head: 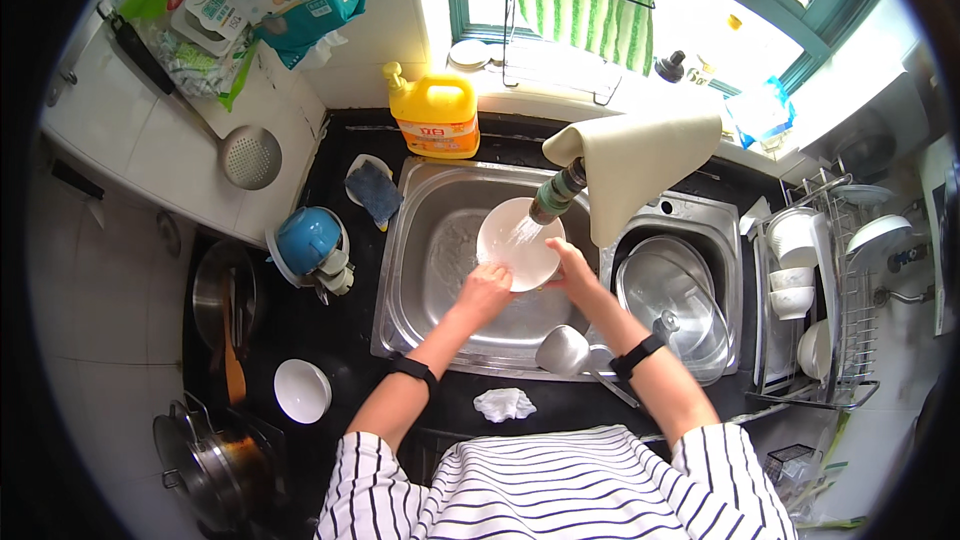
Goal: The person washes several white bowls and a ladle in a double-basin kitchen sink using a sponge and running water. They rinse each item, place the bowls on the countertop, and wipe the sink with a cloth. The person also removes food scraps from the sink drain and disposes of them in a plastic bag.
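Observation:
A white bowl point(504, 234) is held between both hands over the large basin of a stainless-steel sink point(386, 300). Water streams into it from the green-ringed head of a faucet point(553, 199), partly covered by a draped cream cloth point(660, 157). My left hand point(487, 291) grips the bowl's near left rim. On the right rim is my right hand point(573, 268), its thumb at the edge and its other fingers mostly hidden underneath. A metal ladle point(562, 350) rests at the sink's front edge beside my right forearm.
A pot and glass lid point(667, 285) fill the small basin. Right of it stands a dish rack point(855, 322) with bowls. A yellow detergent jug point(439, 116) and blue sponge point(373, 189) lie behind and left. Another white bowl point(302, 391) and a crumpled white cloth point(504, 405) are on the counter.

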Motion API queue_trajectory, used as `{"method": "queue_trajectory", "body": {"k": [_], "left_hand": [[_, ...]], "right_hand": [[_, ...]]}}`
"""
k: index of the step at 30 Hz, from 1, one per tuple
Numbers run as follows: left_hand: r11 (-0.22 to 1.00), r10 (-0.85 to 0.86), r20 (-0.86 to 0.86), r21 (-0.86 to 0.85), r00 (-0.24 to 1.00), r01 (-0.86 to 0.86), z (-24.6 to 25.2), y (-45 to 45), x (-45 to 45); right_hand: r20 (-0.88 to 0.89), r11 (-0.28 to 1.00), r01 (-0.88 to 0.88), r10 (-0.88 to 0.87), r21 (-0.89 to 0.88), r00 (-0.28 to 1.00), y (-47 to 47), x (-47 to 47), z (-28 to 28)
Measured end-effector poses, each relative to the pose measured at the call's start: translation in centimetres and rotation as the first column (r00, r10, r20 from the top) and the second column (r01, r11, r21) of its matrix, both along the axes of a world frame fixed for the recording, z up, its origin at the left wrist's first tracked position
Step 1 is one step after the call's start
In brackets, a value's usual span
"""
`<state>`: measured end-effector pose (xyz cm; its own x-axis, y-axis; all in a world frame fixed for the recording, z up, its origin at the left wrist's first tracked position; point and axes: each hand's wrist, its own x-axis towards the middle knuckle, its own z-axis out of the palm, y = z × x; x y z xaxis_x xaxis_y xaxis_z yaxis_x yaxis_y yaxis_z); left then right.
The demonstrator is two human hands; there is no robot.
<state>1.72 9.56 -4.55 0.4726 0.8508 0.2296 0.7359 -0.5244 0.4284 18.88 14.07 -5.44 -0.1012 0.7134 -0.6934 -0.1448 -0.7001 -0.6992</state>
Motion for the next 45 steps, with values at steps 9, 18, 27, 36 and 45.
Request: {"method": "queue_trajectory", "body": {"k": [9, 18, 27, 36, 45], "left_hand": [[0.991, -0.017, -0.042, -0.133, 0.999, 0.011, 0.8, -0.5, -0.4], [0.687, 0.620, 0.719, -0.691, 0.315, 0.225, -3.0, 0.8, 0.2], [0.512, 0.849, 0.529, -0.816, -0.010, 0.267, -5.7, 6.9, 2.4], [0.479, 0.867, 0.489, -0.770, -0.094, 0.422, -3.7, 10.5, 6.2], [0.397, 0.855, 0.507, -0.772, 0.104, 0.496, -1.1, 6.4, 2.3]], "right_hand": [[0.075, 0.986, -0.156, 0.151, 0.064, 0.986, 0.7, 0.8, 2.3], [0.667, 0.613, -0.472, -0.124, 0.634, 0.735, 4.2, -6.8, -1.9], [0.521, 0.739, -0.453, 0.163, 0.498, 0.838, 4.0, -2.9, -1.3], [0.135, 0.581, 0.371, -0.647, 0.724, 0.750, 6.6, 9.4, 1.3], [0.537, 0.771, 0.218, -0.587, 0.598, 0.606, 14.2, 16.2, 1.8]]}}
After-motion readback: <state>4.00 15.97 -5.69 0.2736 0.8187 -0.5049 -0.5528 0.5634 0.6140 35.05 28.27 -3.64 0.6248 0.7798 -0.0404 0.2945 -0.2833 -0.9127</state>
